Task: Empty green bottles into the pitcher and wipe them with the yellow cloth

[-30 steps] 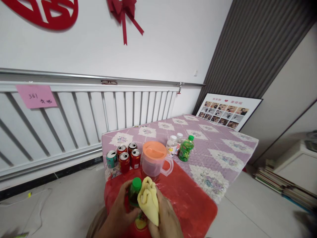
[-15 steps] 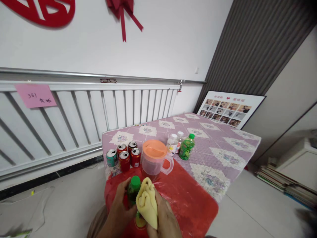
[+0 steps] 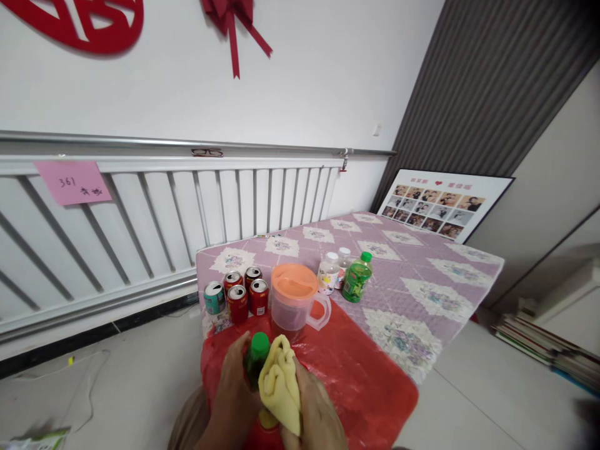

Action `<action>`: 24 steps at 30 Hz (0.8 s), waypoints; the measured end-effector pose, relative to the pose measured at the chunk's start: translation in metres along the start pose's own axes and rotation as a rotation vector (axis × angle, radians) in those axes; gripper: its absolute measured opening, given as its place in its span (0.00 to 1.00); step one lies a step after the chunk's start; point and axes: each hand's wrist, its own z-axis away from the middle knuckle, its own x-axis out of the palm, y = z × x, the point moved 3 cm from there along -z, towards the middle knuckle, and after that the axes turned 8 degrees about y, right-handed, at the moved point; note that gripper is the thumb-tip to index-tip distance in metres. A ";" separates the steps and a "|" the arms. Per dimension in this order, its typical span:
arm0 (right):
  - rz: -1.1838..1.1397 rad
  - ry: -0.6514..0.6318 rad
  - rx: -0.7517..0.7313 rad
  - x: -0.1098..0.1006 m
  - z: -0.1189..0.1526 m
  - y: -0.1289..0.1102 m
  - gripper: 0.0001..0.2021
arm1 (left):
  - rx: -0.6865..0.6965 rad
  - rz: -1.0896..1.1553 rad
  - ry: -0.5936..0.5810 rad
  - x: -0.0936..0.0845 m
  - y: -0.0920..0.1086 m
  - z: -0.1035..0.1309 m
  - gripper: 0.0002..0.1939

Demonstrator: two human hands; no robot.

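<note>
My left hand (image 3: 234, 390) is wrapped round a green-capped bottle (image 3: 257, 357) above the red plastic sheet (image 3: 360, 369). In my right hand (image 3: 319, 406) is a folded yellow cloth (image 3: 280, 387), held against the bottle's right side. Just beyond stands a clear pitcher (image 3: 289, 312) with an orange lid, its handle to the right. Several cans, among them a red can (image 3: 238, 304) and a teal can (image 3: 214, 298), are grouped left of the pitcher. The lower part of the held bottle is hidden by my hands and the cloth.
Right of the pitcher stand two white-capped bottles (image 3: 328, 274) and a green bottle (image 3: 357, 278). A flowered cloth (image 3: 403, 275) covers the table. Behind it is a white radiator (image 3: 262, 200); a photo board (image 3: 435, 203) leans at the far right.
The view has shifted slightly, so the table items appear a little further right. Both hands keep their hold on the bottle and the cloth, with little other movement.
</note>
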 end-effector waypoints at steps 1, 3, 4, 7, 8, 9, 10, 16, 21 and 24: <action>0.004 -0.002 -0.001 0.000 0.000 0.001 0.35 | 0.000 -0.017 -0.031 -0.001 0.001 0.000 0.42; 0.015 -0.009 0.011 0.000 0.000 0.002 0.37 | -0.005 -0.045 -0.117 -0.004 0.003 0.002 0.46; 0.023 -0.018 0.014 0.000 0.000 0.003 0.37 | -0.020 -0.033 -0.164 -0.005 0.004 0.003 0.45; 0.051 -0.065 -0.016 0.000 -0.001 0.005 0.38 | -0.093 0.062 -0.275 -0.011 0.008 0.004 0.37; 0.060 -0.075 -0.022 0.000 -0.002 0.006 0.37 | -0.110 0.107 -0.296 -0.012 0.010 0.005 0.35; 0.068 -0.084 -0.025 0.000 -0.002 0.006 0.37 | -0.122 0.143 -0.311 -0.013 0.011 0.005 0.33; 0.075 -0.088 -0.022 0.000 -0.003 0.007 0.37 | -0.128 0.166 -0.316 -0.013 0.013 0.005 0.32; 0.066 -0.042 -0.074 -0.001 -0.001 0.004 0.37 | -0.085 0.086 -0.147 -0.007 0.011 0.003 0.37; 0.063 -0.028 -0.060 -0.002 0.001 0.003 0.38 | 0.040 -0.013 -0.068 0.001 0.009 0.002 0.35; 0.065 -0.041 -0.089 -0.005 -0.001 0.004 0.38 | 0.051 -0.012 -0.060 0.002 0.010 0.003 0.37</action>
